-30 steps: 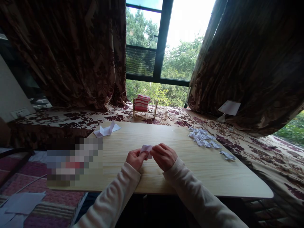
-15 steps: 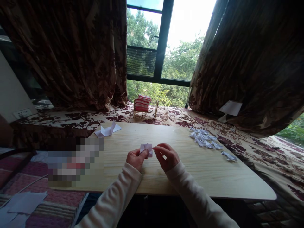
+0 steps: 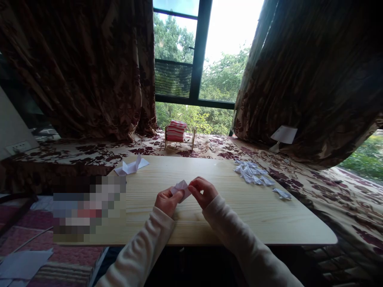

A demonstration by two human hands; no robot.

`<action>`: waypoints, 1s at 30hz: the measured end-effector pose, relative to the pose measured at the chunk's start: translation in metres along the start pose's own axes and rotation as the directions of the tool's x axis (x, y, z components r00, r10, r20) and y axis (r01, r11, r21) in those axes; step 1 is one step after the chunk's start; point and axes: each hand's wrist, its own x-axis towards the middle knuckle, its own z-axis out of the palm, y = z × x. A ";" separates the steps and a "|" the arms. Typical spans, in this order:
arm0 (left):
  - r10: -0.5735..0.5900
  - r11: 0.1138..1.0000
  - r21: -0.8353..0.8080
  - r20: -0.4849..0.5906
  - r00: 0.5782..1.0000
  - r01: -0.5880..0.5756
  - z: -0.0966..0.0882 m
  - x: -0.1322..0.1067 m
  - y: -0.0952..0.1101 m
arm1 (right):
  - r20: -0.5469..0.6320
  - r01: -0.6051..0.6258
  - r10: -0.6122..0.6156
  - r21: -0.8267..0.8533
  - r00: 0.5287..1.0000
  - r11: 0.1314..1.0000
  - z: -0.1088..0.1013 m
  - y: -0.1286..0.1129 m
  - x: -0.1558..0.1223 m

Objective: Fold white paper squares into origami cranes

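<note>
A small folded white paper piece is held just above the light wooden table, near its middle. My left hand pinches its left side with thumb and fingers closed. My right hand pinches its right edge, fingers curled. Both arms wear cream sleeves.
A pile of several folded white paper pieces lies at the table's far right, one more beyond the edge. A folded paper strip lies at the far left. A small wooden rack with striped cloth stands by the window. Loose sheets lie on the floor at left.
My right hand shifted from covering the paper to pinching its right edge. The paper turned so that one corner points up. The view drifted slightly left.
</note>
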 end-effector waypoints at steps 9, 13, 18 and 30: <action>0.041 0.999 -0.016 0.040 0.998 -0.040 0.003 0.000 -0.002 | 0.058 0.061 -0.064 0.057 0.996 0.997 0.000 -0.003 0.000; 0.054 0.998 -0.023 0.084 0.995 -0.052 0.001 -0.001 0.003 | 0.098 0.108 -0.111 0.037 0.989 0.993 -0.004 -0.009 0.002; 0.047 0.999 -0.035 0.162 0.986 -0.042 -0.001 -0.002 0.004 | 0.117 0.134 -0.133 0.004 0.984 0.991 -0.003 -0.013 0.002; -0.096 0.981 -0.172 -0.024 0.995 0.090 -0.014 0.011 -0.018 | -0.085 -0.019 0.038 0.211 0.996 0.977 0.022 -0.001 -0.021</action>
